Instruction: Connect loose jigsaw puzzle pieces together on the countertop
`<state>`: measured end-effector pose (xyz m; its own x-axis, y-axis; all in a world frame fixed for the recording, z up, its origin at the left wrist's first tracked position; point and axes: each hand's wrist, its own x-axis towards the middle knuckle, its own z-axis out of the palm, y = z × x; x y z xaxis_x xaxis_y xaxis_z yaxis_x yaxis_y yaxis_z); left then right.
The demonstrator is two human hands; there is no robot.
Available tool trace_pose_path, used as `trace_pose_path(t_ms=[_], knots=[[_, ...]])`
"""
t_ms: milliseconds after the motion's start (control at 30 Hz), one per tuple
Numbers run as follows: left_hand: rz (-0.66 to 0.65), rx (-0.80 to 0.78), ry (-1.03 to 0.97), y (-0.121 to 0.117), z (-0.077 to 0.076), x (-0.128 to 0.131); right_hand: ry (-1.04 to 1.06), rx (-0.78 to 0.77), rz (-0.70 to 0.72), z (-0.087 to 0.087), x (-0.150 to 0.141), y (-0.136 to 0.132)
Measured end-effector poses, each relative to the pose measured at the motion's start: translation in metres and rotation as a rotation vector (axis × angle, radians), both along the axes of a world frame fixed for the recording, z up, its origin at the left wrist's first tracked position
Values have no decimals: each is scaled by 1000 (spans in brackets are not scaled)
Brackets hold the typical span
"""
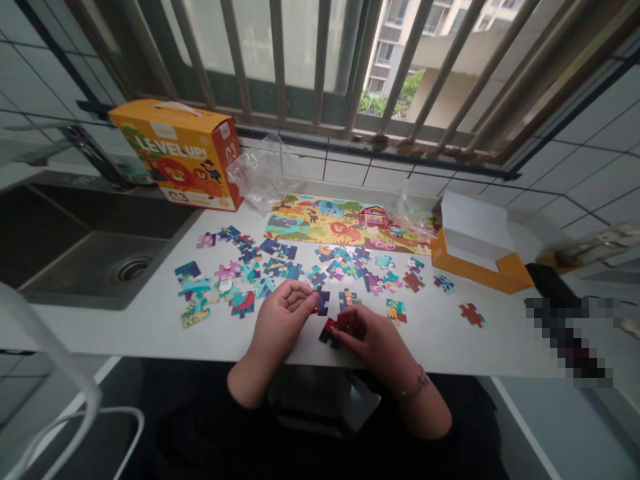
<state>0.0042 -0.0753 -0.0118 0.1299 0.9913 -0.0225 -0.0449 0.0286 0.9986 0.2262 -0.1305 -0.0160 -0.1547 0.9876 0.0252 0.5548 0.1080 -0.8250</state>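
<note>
White counter: loose puzzle pieces lie spread over it, most in a broad cluster ahead of the hands and towards the left
Left hand: narrow, thumb and fingers pinched together on a dark blue piece
Right hand: narrow too, thumb and fingers closed at the edge of a red and dark piece, low over the near part of the counter; a thin bracelet circles the wrist
Orange-haired piece: just ahead of the right hand, near the dark blue piece
Giraffe-patterned piece: apart from the cluster, to the right of the right hand
Brown piece: alone, farther right
Lion picture: flat beyond the cluster, side by side with a barn picture
LEVEL UP! box: upright at the back left, orange, with a handle on top
Clear plastic: one crumpled wrapper beside that box, a smaller wrapper over the barn picture
Yellow box: open, white inside, at the right
Dark sink: left of the pieces
Metal bars: across the window behind
</note>
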Motion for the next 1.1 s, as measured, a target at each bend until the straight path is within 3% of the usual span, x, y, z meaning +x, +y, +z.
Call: trace_pose_path(t_ms=[100,233,333,500,567,633,767,900,1100], knots=[[12,28,-2,-1,-5,2,-155,237,-11,-4,-2,9],[-109,80,25,-3,-9,7,-340,500,-3,-9,4,12],[-170,121,55,-3,-10,8,-498,478,-32,-12,6,12],[-195,133,55,-4,-10,7,-567,443,-389,-19,10,9],[-219,123,59,-4,-9,8,-497,506,-332,-20,11,8],[-246,111,80,-5,-7,9,-426,556,-168,-19,10,7],[-305,114,119,-4,-3,10,-371,552,31,-16,8,7],[-302,175,188,-2,-2,9,-335,551,77,-15,7,7],[-322,163,202,-1,-3,11,-358,586,21,-21,6,6]])
